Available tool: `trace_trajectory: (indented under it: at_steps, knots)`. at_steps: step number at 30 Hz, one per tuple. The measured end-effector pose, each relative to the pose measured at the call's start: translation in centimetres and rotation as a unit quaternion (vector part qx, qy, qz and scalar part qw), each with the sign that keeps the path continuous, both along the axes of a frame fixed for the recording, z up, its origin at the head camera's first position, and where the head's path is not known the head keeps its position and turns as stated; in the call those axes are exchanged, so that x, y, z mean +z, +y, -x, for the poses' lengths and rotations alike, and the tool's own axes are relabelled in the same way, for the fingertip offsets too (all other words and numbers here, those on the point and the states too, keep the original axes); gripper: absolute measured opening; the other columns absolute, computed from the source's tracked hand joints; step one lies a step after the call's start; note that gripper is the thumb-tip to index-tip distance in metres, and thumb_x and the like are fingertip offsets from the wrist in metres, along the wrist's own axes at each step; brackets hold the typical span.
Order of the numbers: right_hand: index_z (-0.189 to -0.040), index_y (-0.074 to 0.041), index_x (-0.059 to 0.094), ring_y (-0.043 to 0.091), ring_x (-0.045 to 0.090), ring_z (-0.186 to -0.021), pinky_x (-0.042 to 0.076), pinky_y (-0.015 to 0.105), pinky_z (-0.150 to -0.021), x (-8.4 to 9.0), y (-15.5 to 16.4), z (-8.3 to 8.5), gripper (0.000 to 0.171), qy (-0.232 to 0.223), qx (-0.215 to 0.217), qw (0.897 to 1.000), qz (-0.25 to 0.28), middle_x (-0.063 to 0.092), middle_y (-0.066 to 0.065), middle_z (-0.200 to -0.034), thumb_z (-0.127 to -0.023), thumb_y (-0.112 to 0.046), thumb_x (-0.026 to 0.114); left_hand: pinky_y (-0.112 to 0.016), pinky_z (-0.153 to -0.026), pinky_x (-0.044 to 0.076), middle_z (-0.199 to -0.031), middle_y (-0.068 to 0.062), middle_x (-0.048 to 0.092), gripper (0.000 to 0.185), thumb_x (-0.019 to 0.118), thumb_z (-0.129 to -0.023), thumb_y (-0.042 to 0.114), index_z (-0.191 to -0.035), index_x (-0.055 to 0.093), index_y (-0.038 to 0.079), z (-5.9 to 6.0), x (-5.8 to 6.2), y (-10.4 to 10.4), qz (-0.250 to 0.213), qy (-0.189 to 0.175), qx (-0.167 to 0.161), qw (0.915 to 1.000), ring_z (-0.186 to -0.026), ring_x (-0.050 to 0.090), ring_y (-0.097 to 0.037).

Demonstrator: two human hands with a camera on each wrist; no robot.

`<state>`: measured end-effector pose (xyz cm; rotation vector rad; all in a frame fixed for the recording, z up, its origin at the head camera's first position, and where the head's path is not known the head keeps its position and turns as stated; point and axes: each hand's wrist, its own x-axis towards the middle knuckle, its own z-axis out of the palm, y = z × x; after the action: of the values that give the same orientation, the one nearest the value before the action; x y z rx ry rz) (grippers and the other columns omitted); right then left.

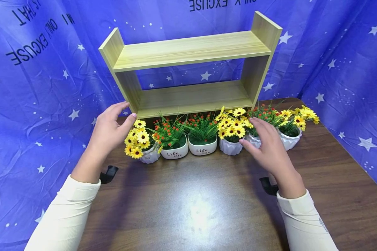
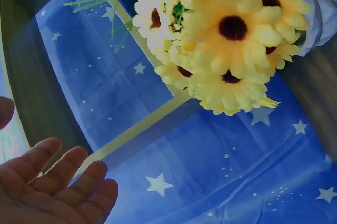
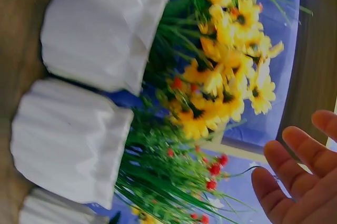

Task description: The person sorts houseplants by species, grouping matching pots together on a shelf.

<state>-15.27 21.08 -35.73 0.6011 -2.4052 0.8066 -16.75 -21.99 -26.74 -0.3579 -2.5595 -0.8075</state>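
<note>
Cream sleeves [image 1: 66,214], hands [image 1: 108,130] well apart and loosely spread, potted flowers [image 1: 202,148] in a row, wooden shelf [image 1: 191,50] behind

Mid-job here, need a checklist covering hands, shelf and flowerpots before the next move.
1. Left hand free: ok, holding nothing.
2. Right hand free: ok, holding nothing.
3. Both "Life" pots upright: ok, side by side on the table.
4. Unobstructed front access to the wooden shelf: not ok, a row of flowerpots stands in front of it.
5. Shelf footing secure: cannot tell, the flowers hide where it meets the table.
</note>
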Motion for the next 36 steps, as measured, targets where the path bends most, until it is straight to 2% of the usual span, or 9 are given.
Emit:
trace_trajectory:
  at_steps: [3,5,9,11,16,20,23,31,36]
  knots:
    - [-0.135,0.008,0.052,0.044,0.048,-0.125,0.035,0.058,-0.106,-1.0,-0.3,-0.3,0.065,-0.003,-0.003,1.0,0.023,0.054,0.028,-0.133,-0.08,-0.014,0.08,-0.051,-0.096,0.044,-0.131,-0.022,0.06,0.045,0.059,-0.097,0.025,-0.132,0.06,-0.003,0.5,0.1,-0.4,-0.023,-0.019,0.023,0.9993,-0.107,0.061,-0.038]
    - [-0.133,0.008,0.054,0.043,0.052,-0.121,0.037,0.057,-0.103,-1.7,-0.5,-0.5,0.062,-0.011,-0.007,0.999,0.034,0.057,0.027,-0.13,-0.08,-0.013,0.08,-0.051,-0.094,0.046,-0.132,-0.022,0.059,0.047,0.058,-0.098,0.028,-0.134,0.058,-0.002,0.8,0.2,-0.6,-0.043,-0.041,0.039,0.9975,-0.104,0.061,-0.037]
    - [-0.134,0.005,0.054,0.039,0.059,-0.104,0.047,0.053,-0.087,-3.3,-1.0,-0.8,0.06,-0.052,-0.028,0.997,0.057,0.061,0.024,-0.119,-0.083,-0.014,0.079,-0.05,-0.102,0.043,-0.137,-0.023,0.057,0.054,0.054,-0.099,0.032,-0.139,0.054,-0.004,1.6,0.7,-0.9,-0.08,-0.079,0.063,0.9916,-0.121,0.056,-0.037]
    - [-0.137,0.005,0.051,0.038,0.059,-0.101,0.048,0.051,-0.083,-4.1,-1.2,-0.8,0.06,-0.086,-0.045,0.993,0.07,0.06,0.024,-0.12,-0.086,-0.016,0.077,-0.049,-0.106,0.04,-0.139,-0.023,0.055,0.055,0.054,-0.099,0.033,-0.141,0.051,-0.004,2.0,0.8,-0.9,-0.093,-0.09,0.067,0.9893,-0.127,0.053,-0.036]
    - [-0.14,0.008,0.045,0.043,0.054,-0.116,0.047,0.057,-0.091,-5.8,-1.5,-0.4,0.063,-0.162,-0.085,0.976,0.119,0.053,0.029,-0.131,-0.092,-0.021,0.072,-0.049,-0.107,0.039,-0.145,-0.02,0.05,0.061,0.053,-0.1,0.034,-0.15,0.039,0.002,3.1,0.8,-0.6,-0.123,-0.115,0.054,0.9843,-0.131,0.049,-0.036]
    - [-0.141,0.009,0.043,0.046,0.052,-0.121,0.042,0.059,-0.098,-6.9,-1.7,0.0,0.065,-0.201,-0.108,0.962,0.147,0.05,0.032,-0.135,-0.092,-0.023,0.071,-0.049,-0.105,0.042,-0.145,-0.019,0.05,0.059,0.053,-0.1,0.031,-0.152,0.038,0.007,3.9,0.9,-0.3,-0.147,-0.113,0.045,0.9815,-0.13,0.051,-0.035]
    - [-0.142,0.01,0.04,0.047,0.05,-0.124,0.039,0.058,-0.103,-7.6,-1.9,0.4,0.068,-0.221,-0.117,0.955,0.159,0.049,0.033,-0.137,-0.092,-0.025,0.071,-0.046,-0.105,0.043,-0.142,-0.019,0.052,0.055,0.054,-0.1,0.028,-0.149,0.042,0.006,4.6,1.0,-0.1,-0.172,-0.109,0.039,0.9783,-0.128,0.053,-0.033]
    - [-0.147,0.01,0.032,0.044,0.048,-0.129,0.037,0.05,-0.109,-8.6,-2.8,1.3,0.077,-0.242,-0.134,0.937,0.215,0.046,0.032,-0.141,-0.091,-0.025,0.072,-0.038,-0.104,0.045,-0.141,-0.018,0.054,0.05,0.054,-0.099,0.026,-0.143,0.048,0.002,6.2,0.9,0.3,-0.218,-0.089,0.03,0.9715,-0.127,0.054,-0.03]
    - [-0.148,0.01,0.031,0.043,0.046,-0.132,0.037,0.05,-0.109,-8.7,-3.3,1.7,0.078,-0.259,-0.134,0.925,0.244,0.044,0.031,-0.144,-0.091,-0.024,0.072,-0.037,-0.101,0.047,-0.136,-0.018,0.057,0.047,0.055,-0.099,0.027,-0.138,0.052,0.002,6.8,0.8,0.5,-0.23,-0.078,0.043,0.9691,-0.123,0.057,-0.027]
